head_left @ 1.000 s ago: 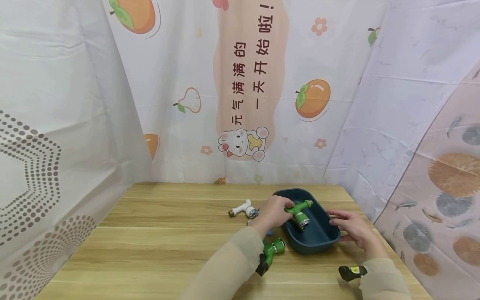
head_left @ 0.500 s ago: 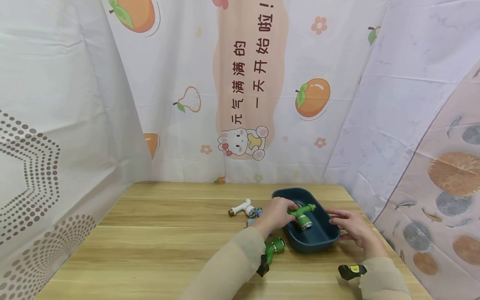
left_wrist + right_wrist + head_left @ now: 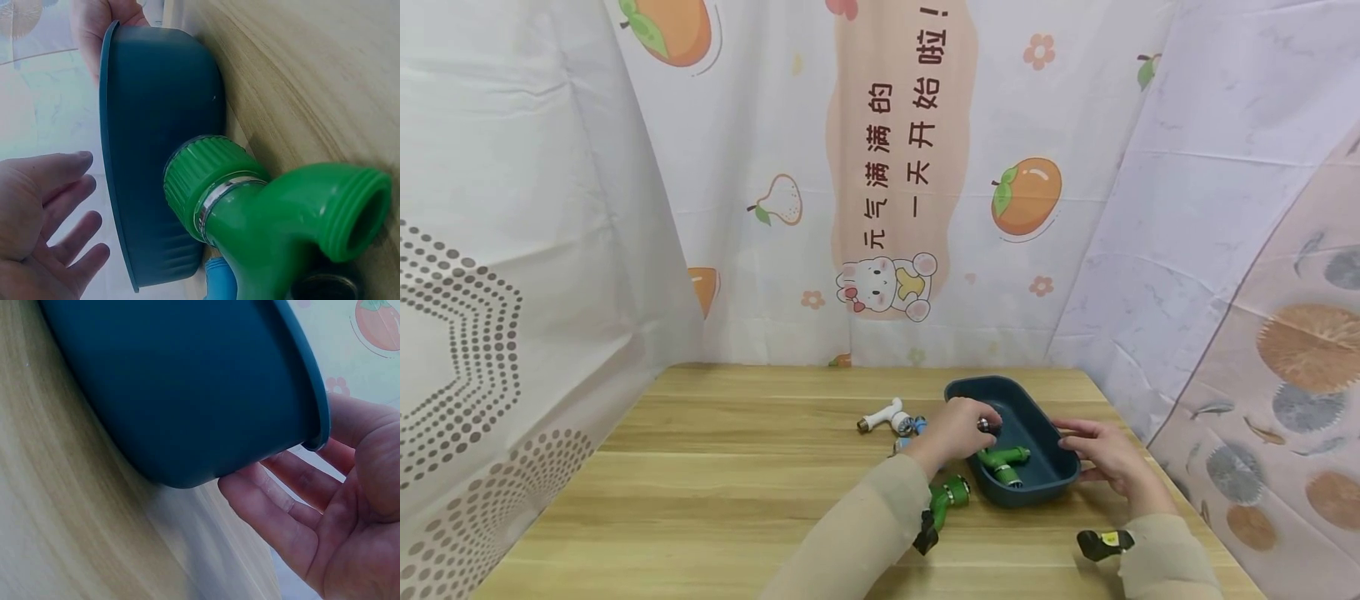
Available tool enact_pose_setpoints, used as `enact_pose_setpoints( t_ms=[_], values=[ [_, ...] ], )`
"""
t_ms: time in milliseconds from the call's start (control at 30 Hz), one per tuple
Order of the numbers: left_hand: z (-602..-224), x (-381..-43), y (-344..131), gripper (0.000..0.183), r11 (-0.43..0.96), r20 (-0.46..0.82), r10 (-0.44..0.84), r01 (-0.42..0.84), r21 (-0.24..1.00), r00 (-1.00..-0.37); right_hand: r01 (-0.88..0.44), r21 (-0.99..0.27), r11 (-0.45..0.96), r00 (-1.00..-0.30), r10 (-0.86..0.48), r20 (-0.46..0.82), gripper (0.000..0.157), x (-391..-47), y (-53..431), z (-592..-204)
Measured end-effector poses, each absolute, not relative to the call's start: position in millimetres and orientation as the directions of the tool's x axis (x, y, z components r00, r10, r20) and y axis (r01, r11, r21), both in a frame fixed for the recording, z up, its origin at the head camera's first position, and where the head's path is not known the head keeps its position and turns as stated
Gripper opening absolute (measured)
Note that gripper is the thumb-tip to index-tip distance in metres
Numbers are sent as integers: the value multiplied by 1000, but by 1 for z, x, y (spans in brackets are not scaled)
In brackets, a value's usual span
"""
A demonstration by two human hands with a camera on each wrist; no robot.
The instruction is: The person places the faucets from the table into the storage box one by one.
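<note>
My left hand (image 3: 958, 427) hovers over the left side of a dark blue tub (image 3: 1028, 429), its fingers spread and holding nothing in the left wrist view. Below those fingers, a green tap (image 3: 1004, 463) lies in the tub. A small dark, shiny piece (image 3: 990, 426) shows beside the fingertips; what it belongs to is hidden. My right hand (image 3: 1108, 457) grips the tub's right side, thumb by the rim and fingers against the outer wall in the right wrist view. Another green tap (image 3: 250, 219) lies on the table by the tub's near left side.
A white tap (image 3: 886, 417) lies on the wooden table (image 3: 715, 483) left of the tub. Blue tap parts (image 3: 919, 425) show partly behind my left hand. A black device with a yellow label (image 3: 1105, 545) sits by my right sleeve. Printed curtains (image 3: 760, 275) enclose the table.
My left hand has let go of the green tap, which now lies lower in the tub, towards its near end. My right hand has stayed on the tub.
</note>
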State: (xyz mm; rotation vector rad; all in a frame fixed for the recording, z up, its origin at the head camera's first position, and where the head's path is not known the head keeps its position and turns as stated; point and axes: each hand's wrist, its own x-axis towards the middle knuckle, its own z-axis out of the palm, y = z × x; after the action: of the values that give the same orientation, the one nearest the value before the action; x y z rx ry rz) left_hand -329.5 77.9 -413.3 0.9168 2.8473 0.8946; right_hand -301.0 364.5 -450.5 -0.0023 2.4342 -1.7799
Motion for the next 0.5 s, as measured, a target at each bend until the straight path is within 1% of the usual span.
enact_pose_setpoints(
  t_ms=[500],
  values=[
    [-413,-331,76,30,657,153,557,545,521,-816,73,-952,296,-991,-83,-102,54,-301,365,-451]
  ],
)
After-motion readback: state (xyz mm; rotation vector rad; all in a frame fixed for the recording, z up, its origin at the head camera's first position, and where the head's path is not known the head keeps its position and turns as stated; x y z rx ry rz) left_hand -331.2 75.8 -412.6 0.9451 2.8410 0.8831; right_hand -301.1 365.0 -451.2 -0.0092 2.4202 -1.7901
